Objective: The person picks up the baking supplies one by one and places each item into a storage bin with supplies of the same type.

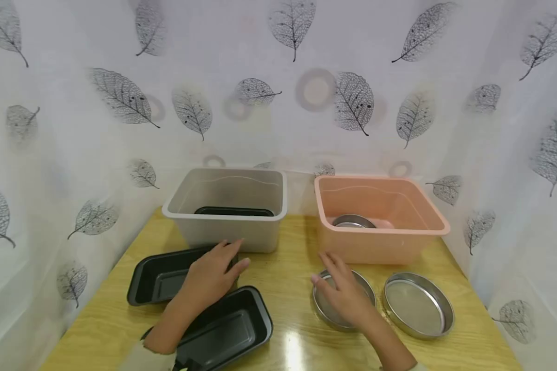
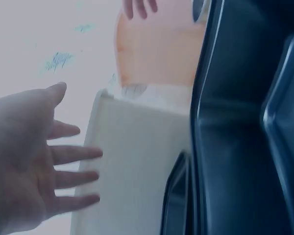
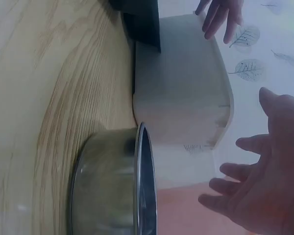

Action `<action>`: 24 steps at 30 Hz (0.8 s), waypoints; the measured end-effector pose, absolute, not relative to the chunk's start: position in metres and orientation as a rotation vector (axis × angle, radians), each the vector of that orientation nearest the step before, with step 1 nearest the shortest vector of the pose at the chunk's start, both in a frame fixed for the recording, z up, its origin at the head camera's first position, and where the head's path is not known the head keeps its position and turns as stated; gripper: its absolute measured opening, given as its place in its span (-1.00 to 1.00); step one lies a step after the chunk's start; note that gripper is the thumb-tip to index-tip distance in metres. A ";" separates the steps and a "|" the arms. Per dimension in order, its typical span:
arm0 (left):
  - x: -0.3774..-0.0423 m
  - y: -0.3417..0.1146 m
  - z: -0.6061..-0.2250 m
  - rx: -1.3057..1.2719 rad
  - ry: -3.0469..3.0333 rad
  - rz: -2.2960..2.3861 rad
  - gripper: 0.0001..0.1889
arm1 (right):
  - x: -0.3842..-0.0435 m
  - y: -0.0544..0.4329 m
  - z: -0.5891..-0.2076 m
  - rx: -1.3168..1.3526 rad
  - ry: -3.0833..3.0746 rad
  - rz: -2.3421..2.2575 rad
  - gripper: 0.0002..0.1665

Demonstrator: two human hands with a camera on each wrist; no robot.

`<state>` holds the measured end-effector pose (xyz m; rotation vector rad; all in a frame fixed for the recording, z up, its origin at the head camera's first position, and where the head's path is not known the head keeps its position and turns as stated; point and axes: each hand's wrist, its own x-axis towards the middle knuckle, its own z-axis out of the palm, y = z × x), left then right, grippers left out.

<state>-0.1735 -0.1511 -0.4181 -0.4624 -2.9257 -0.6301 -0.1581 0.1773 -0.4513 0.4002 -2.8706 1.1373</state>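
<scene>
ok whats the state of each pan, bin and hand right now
left hand: open, over the rear black pan
right hand: open, over the near round tin
rear black pan: on table, upright, empty
front black pan: on table, upright, empty
near round tin: on table
far round tin: on table, empty
grey bin: holds a black pan
pink bin: holds a round tin

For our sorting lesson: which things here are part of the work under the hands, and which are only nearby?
In hand:
left hand over the far black loaf pan
right hand over the left round steel pan
grey bin, holding a black pan
pink bin, holding a steel pan

Nearby:
near black loaf pan
right round steel pan
wooden table
</scene>
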 end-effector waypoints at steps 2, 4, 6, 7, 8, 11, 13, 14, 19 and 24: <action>-0.175 -0.160 -0.416 -0.452 -2.895 -0.652 -0.30 | -0.158 0.174 -0.451 0.425 -2.857 1.241 -0.21; -0.178 -0.170 -0.412 -0.431 -2.866 -0.675 -0.35 | -0.158 0.170 -0.451 0.437 -2.841 1.325 -0.26; -0.181 -0.181 -0.409 -0.405 -2.830 -0.712 -0.40 | -0.157 0.165 -0.450 0.434 -2.815 1.431 -0.32; -0.183 -0.187 -0.407 -0.389 -2.811 -0.737 -0.42 | -0.158 0.162 -0.450 0.440 -2.796 1.494 -0.35; -0.185 -0.193 -0.406 -0.368 -2.792 -0.761 -0.44 | -0.158 0.159 -0.449 0.445 -2.773 1.553 -0.38; -0.192 -0.212 -0.400 -0.312 -2.748 -0.829 -0.46 | -0.159 0.150 -0.449 0.468 -2.703 1.739 -0.42; -0.197 -0.225 -0.398 -0.268 -2.734 -0.857 -0.44 | -0.161 0.143 -0.451 0.478 -2.681 1.826 -0.43; -0.200 -0.230 -0.397 -0.250 -2.724 -0.877 -0.44 | -0.161 0.140 -0.452 0.485 -2.673 1.858 -0.43; -0.215 -0.254 -0.396 -0.189 -2.632 -0.955 -0.44 | -0.167 0.120 -0.460 0.522 -2.673 1.947 -0.42; -0.229 -0.275 -0.398 -0.130 -2.559 -0.956 -0.46 | -0.172 0.097 -0.471 0.627 -2.676 1.999 -0.42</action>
